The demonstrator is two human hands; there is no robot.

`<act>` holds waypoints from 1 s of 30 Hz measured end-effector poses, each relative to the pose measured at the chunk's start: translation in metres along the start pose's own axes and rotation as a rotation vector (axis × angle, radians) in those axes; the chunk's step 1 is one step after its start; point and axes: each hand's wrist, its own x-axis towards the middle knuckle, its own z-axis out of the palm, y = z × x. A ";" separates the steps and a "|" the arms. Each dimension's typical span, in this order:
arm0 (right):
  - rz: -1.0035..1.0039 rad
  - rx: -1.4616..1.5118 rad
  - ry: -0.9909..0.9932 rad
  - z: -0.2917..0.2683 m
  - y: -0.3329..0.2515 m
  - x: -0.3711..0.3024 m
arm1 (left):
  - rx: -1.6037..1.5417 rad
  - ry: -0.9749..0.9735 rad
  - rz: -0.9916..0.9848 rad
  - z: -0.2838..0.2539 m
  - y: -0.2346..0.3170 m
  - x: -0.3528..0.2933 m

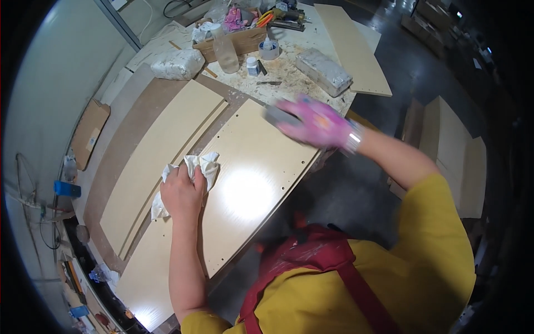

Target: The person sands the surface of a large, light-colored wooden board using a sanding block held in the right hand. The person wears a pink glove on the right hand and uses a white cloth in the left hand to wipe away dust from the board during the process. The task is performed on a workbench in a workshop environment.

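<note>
My left hand, bare, is closed on a crumpled white cloth, which lies against the inner edge of a pale wood-grain panel. Small drilled holes run along that panel's edges, and a lamp glares off its middle. At its far right corner my right hand, in a pink glove and smeared by motion, grips a flat grey block; the blur hides what kind it is. Another pale panel lies below my left forearm, and a long stacked pair of boards lies to the left.
Behind the panels stand a clear bottle, a small white jar, a tape roll and a cardboard box of tools. Two wrapped blocks lie on the bench. A long board overhangs its right edge; cartons stand on the floor.
</note>
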 end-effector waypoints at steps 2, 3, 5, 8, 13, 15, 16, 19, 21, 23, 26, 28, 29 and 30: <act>0.116 -0.112 -0.046 -0.020 -0.010 -0.071 | -0.044 0.043 0.059 -0.002 0.003 0.001; 0.093 -0.009 -0.013 -0.018 -0.003 -0.086 | -0.062 0.071 0.091 -0.003 0.007 0.005; 0.043 -0.179 0.061 -0.008 -0.004 -0.058 | -0.033 0.019 0.129 -0.005 0.005 0.001; 0.100 -0.057 0.089 0.018 0.002 0.056 | -0.040 0.030 0.103 -0.003 0.008 0.009; 0.019 -0.068 0.121 0.022 -0.005 0.037 | 0.005 0.032 0.027 -0.002 0.003 0.006; -0.129 -0.315 0.150 0.008 -0.013 -0.046 | 0.015 0.028 0.000 -0.001 0.004 0.005; -0.105 -0.313 0.034 -0.007 -0.026 -0.080 | -0.010 0.041 0.022 0.000 0.004 0.005; -0.079 -0.288 0.043 -0.010 -0.023 -0.089 | -0.037 0.043 0.080 -0.003 0.004 0.006; -0.010 -0.230 0.114 0.004 -0.008 -0.045 | -0.049 0.021 0.095 -0.002 0.006 0.010; -0.057 -0.123 0.232 0.020 0.012 0.021 | -0.037 0.039 0.091 0.000 0.007 0.010; 0.135 0.075 0.124 0.022 0.006 0.023 | -0.025 0.015 0.019 0.003 0.003 0.008; 0.139 -0.036 0.124 0.016 0.002 -0.022 | 0.013 0.024 0.014 0.002 0.001 0.005; 0.104 -0.034 0.097 0.009 0.004 -0.061 | 0.027 0.037 0.008 0.002 0.001 0.005; 0.070 -0.033 0.071 -0.002 0.014 -0.098 | 0.027 0.045 0.028 0.003 0.002 0.006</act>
